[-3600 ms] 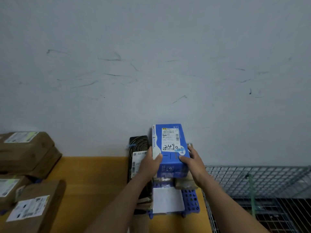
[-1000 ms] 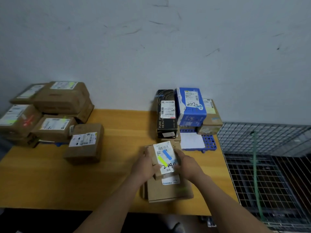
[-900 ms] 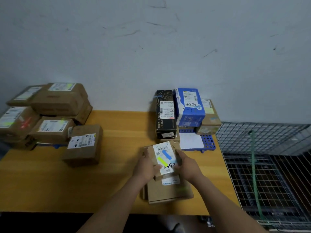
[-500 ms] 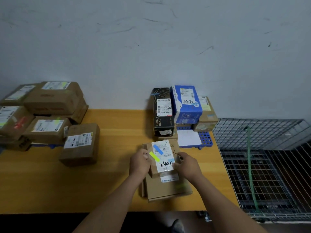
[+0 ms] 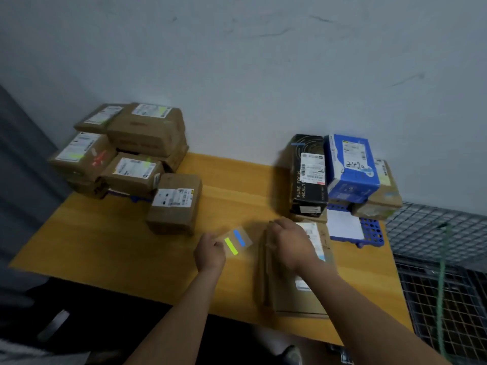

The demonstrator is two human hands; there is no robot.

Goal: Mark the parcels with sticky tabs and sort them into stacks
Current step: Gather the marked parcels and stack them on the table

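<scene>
Lower centre of the frame: a clear sheet carrying one yellow-green and one blue sticky tab (image 5: 237, 242), blurred, its strips slanting from lower left to upper right.
Left hand (image 5: 210, 251): fingers curled around the sheet's left edge, holding it just above the orange-yellow wooden tabletop (image 5: 110, 243).
Right hand (image 5: 290, 245): palm down on the small brown cardboard parcel with a white label (image 5: 316, 238); whether its fingers press or clasp cannot be told.
Parcel position: right of the tab sheet, near it, atop a larger flat brown box (image 5: 295, 293) at the table's lower right.
Key relation: the tabs lie to the left of the parcel, their free ends pointing toward the right hand; that hand is the nearer one to peel a strip.
Likely step: taking a tab to mark the parcel, as judged from the pose.
Right stack: a black carton (image 5: 308, 177), a blue box with handwritten digits (image 5: 351, 167) and a brown box sit on a blue perforated tray (image 5: 371, 231) by the wall.
Left group: brown labelled parcels (image 5: 131, 154) piled at the upper left of the table.
Far right: a wire mesh cage (image 5: 434, 233).
</scene>
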